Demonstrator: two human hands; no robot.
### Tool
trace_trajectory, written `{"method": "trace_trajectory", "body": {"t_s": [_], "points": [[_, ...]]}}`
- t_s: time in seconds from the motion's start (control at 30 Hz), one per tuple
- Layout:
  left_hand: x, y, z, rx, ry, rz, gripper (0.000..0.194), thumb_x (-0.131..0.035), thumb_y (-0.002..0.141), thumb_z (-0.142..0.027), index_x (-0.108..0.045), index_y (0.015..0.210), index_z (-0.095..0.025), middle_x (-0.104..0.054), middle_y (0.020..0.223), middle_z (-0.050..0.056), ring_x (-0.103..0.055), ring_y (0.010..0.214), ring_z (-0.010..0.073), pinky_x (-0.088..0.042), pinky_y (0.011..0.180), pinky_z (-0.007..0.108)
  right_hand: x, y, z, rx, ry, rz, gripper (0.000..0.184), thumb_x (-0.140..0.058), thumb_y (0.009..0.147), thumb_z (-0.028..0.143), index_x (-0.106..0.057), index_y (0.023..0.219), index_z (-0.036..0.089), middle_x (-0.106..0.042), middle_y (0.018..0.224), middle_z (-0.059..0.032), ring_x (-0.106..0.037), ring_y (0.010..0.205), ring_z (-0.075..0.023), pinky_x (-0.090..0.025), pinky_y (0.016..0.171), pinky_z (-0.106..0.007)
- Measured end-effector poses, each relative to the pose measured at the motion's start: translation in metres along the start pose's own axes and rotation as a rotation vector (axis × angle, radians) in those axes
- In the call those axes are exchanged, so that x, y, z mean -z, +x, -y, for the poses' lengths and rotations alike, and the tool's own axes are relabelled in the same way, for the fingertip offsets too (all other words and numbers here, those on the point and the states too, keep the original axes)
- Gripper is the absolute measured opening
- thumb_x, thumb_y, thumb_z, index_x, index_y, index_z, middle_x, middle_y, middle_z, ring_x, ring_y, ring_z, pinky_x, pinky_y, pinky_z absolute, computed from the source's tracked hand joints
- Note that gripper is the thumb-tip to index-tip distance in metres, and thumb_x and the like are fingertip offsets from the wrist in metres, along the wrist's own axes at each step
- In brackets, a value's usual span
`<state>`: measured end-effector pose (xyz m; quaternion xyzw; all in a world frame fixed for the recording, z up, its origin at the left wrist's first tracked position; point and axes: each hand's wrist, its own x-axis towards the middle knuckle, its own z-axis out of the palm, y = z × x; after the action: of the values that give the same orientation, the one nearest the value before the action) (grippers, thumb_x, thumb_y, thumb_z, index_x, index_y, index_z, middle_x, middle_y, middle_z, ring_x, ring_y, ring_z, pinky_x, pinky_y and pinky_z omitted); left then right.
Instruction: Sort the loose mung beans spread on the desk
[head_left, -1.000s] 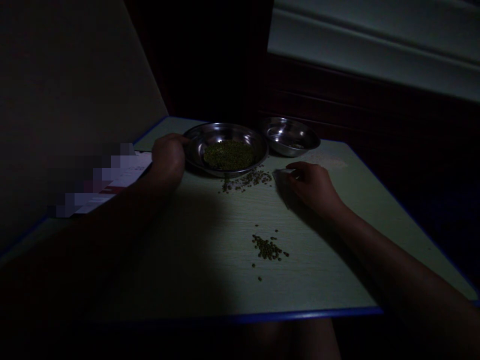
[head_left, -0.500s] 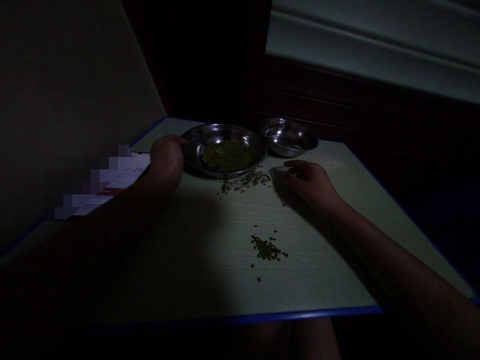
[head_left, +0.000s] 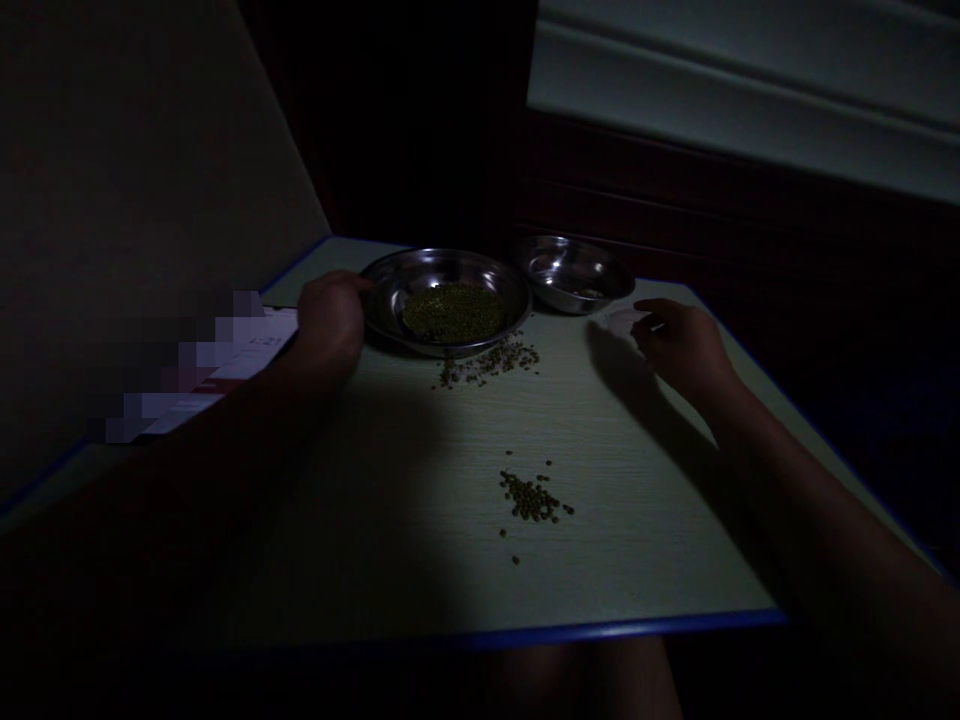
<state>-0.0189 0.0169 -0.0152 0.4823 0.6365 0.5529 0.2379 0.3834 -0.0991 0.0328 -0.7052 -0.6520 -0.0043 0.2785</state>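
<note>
A pale green wood-grain desk [head_left: 390, 540] with a thin blue edge, dimly lit.
At top centre sits a wide round stainless steel plate [head_left: 480, 272] holding small green beans [head_left: 453, 312], with a smaller round steel bowl [head_left: 574, 275] just right of it. Loose green beans [head_left: 487, 365] lie just below the plate, a small green bean scatter [head_left: 529, 497] lies lower centre, and what seems a white printed sheet [head_left: 240, 375] lies at left.

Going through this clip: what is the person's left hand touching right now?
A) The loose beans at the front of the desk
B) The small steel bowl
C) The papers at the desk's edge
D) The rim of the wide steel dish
D: the fingers of the left hand reach the near-left rim of the wide steel dish, which holds green beans.
</note>
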Motion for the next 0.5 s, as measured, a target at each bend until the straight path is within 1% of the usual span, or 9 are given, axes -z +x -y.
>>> {"method": "trace_trajectory", "body": {"t_s": [0.07,0.1,0.13,0.2,0.27,0.37,0.43,0.5], "points": [[0.0,-0.003,-0.005,0.062,-0.021,-0.01,0.009,-0.067,0.073,-0.022,-0.068,0.08,-0.026,-0.087,0.11,0.012,-0.083,0.129,0.04,-0.064,0.13,0.056,0.005,-0.008,0.011,0.107,-0.012,-0.023,0.055,-0.065,0.106,0.008,-0.094,0.153,0.008,-0.098,0.121,-0.0239,-0.094,0.107,-0.0402,-0.07,0.105,-0.051],[0.0,-0.005,-0.007,0.091,-0.035,-0.023,0.01,-0.066,0.071,-0.021,-0.067,0.08,-0.026,-0.086,0.11,0.012,-0.082,0.129,0.0398,-0.063,0.131,0.056,0.006,-0.013,0.018,0.175,-0.035,-0.034,0.054,-0.064,0.108,0.009,-0.094,0.153,0.011,-0.097,0.128,-0.0248,-0.094,0.109,-0.0403,-0.07,0.105,-0.052],[0.0,-0.006,-0.01,0.101,-0.039,-0.029,0.011,-0.065,0.07,-0.021,-0.066,0.079,-0.027,-0.086,0.109,0.012,-0.082,0.129,0.0397,-0.063,0.131,0.056,0.007,-0.019,0.025,0.239,-0.053,-0.014,0.054,-0.062,0.111,0.01,-0.094,0.154,0.014,-0.096,0.135,-0.0255,-0.093,0.11,-0.0399,-0.07,0.103,-0.051],[0.0,-0.007,-0.013,0.102,-0.043,-0.037,0.012,-0.064,0.069,-0.02,-0.063,0.077,-0.028,-0.084,0.106,0.011,-0.082,0.128,0.0399,-0.063,0.131,0.056,0.006,-0.028,0.04,0.318,-0.087,0.06,0.056,-0.061,0.112,0.008,-0.095,0.155,0.018,-0.095,0.141,-0.0249,-0.093,0.109,-0.0387,-0.069,0.098,-0.048],[0.0,-0.006,-0.012,0.093,-0.039,-0.027,0.011,-0.064,0.068,-0.02,-0.063,0.075,-0.029,-0.083,0.106,0.01,-0.082,0.131,0.0407,-0.062,0.133,0.056,0.004,-0.035,0.051,0.349,-0.119,0.135,0.061,-0.062,0.108,0.003,-0.094,0.158,0.019,-0.095,0.144,-0.0244,-0.093,0.111,-0.0394,-0.068,0.096,-0.046],[0.0,-0.003,-0.009,0.077,-0.026,-0.012,0.011,-0.064,0.067,-0.02,-0.065,0.074,-0.029,-0.084,0.11,0.011,-0.082,0.136,0.0418,-0.061,0.135,0.056,-0.002,-0.038,0.059,0.353,-0.156,0.219,0.067,-0.06,0.106,-0.002,-0.092,0.162,0.017,-0.094,0.148,-0.0245,-0.093,0.121,-0.0407,-0.068,0.1,-0.045],[-0.001,-0.002,-0.009,0.092,-0.034,-0.018,0.012,-0.064,0.066,-0.019,-0.065,0.074,-0.028,-0.084,0.111,0.012,-0.083,0.136,0.0415,-0.061,0.134,0.055,-0.005,-0.037,0.059,0.353,-0.163,0.244,0.067,-0.059,0.106,-0.004,-0.093,0.161,0.016,-0.095,0.148,-0.024,-0.093,0.126,-0.0403,-0.068,0.102,-0.044],[-0.002,-0.004,-0.012,0.121,-0.052,-0.033,0.013,-0.064,0.066,-0.019,-0.067,0.076,-0.027,-0.085,0.111,0.012,-0.083,0.134,0.0401,-0.062,0.132,0.053,-0.008,-0.036,0.058,0.36,-0.154,0.251,0.065,-0.06,0.107,-0.003,-0.094,0.159,0.017,-0.096,0.146,-0.0226,-0.093,0.125,-0.0389,-0.067,0.103,-0.043]]}}
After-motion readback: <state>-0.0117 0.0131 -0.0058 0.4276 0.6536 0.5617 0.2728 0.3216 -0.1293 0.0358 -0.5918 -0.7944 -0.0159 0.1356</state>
